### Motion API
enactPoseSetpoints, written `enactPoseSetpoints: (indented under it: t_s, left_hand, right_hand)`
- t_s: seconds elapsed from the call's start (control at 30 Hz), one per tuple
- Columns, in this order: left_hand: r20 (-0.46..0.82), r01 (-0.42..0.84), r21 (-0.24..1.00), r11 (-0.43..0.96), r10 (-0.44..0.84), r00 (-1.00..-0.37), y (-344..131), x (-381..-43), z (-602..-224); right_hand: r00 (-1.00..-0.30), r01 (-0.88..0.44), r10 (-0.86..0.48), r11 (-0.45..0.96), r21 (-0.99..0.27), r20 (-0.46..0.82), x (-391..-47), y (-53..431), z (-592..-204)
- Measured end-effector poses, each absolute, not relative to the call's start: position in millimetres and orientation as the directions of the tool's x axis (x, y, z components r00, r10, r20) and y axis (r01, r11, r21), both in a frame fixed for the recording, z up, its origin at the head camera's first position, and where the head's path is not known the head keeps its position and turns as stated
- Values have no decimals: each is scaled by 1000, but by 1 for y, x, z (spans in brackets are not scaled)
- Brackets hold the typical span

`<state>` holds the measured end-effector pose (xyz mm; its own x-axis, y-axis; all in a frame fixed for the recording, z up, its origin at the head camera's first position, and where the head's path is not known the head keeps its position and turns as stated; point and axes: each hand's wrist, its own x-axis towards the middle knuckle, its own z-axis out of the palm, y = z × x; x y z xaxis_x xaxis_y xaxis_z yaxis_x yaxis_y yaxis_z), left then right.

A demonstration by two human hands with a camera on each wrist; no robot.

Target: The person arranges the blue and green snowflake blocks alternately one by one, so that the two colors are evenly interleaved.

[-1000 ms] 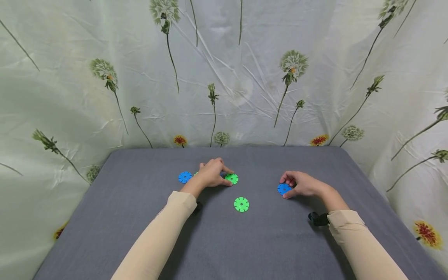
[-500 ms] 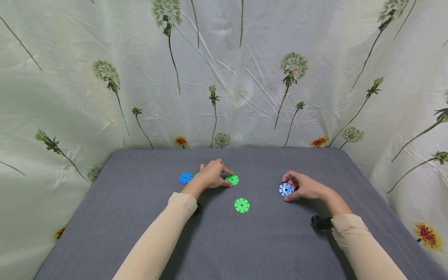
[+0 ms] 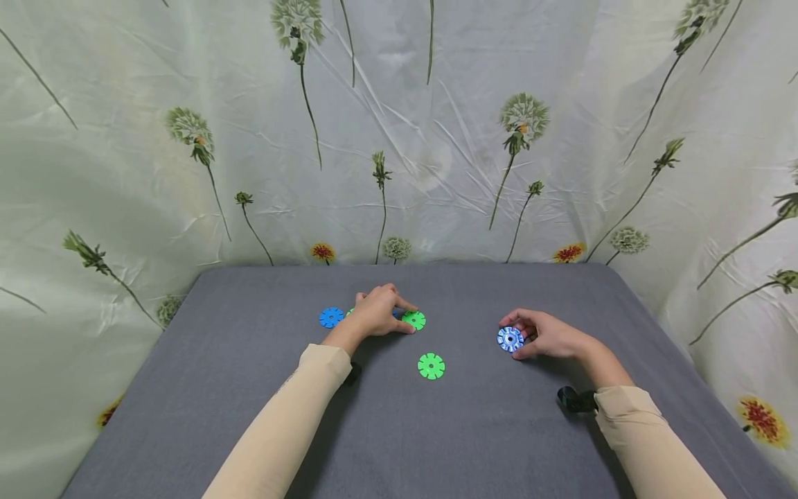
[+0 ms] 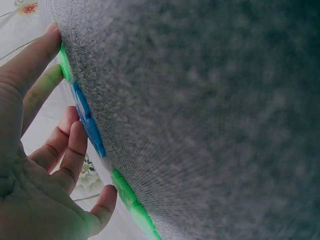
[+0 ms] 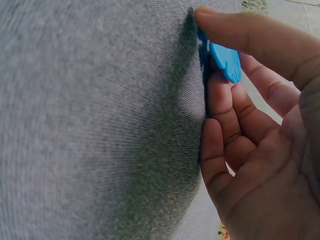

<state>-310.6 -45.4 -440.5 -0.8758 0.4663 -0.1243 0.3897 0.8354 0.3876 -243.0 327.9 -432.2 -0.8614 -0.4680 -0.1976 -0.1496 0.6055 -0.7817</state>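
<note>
My left hand (image 3: 375, 310) lies over a row of flat notched interlocking discs, fingers spread. Its thumb and index finger touch opposite edges of a green disc (image 3: 413, 319). In the left wrist view, other fingers are near or touching a blue disc (image 4: 89, 121), and the little finger is at another green disc (image 4: 131, 201). Off to the right, my right hand (image 3: 550, 335) pinches a blue disc (image 3: 510, 339) between thumb and fingers. That disc is tilted and catches the light; the right wrist view shows the blue disc (image 5: 227, 62) partly behind the thumb.
A separate green disc (image 3: 431, 366) lies flat between the hands, nearer the front. At the row's left end is one more blue disc (image 3: 331, 317). The grey cloth-covered table (image 3: 436, 443) meets a flower-printed curtain (image 3: 436, 138) behind.
The blue disc in my right hand has gone from lying flat to tilted and glinting. The right hand has shifted slightly right. The left hand keeps its place.
</note>
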Motion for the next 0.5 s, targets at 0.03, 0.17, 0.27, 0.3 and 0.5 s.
enactPoseSetpoints:
  t_s: [0.03,0.17,0.27,0.3,0.5]
  left_hand:
    - [-124,389,389,835,466,-876,-46,-311,-441]
    - [-125,387,389,836,464,-877,-46,-311,-442]
    - [-126,384,388,838,461,-878,-46,-311,-442]
    - [-126,383,389,838,460,-879,-45,-311,-441]
    - [-125,381,396,835,460,-879,-46,-311,-442]
  right_hand:
    - [-860,-158,-472,607,-779,-193,-243,328,-432]
    - [-860,-185,-477,624,-759,-182,-242,327,-432]
    - [-865,-185,-465,645,-742,-189,-242,327,-431]
    - [-867,-180,-458,653,-736,-194,-242,326,-431]
    - [-868,-177,-454,660,-730,-200,-242,328,-435]
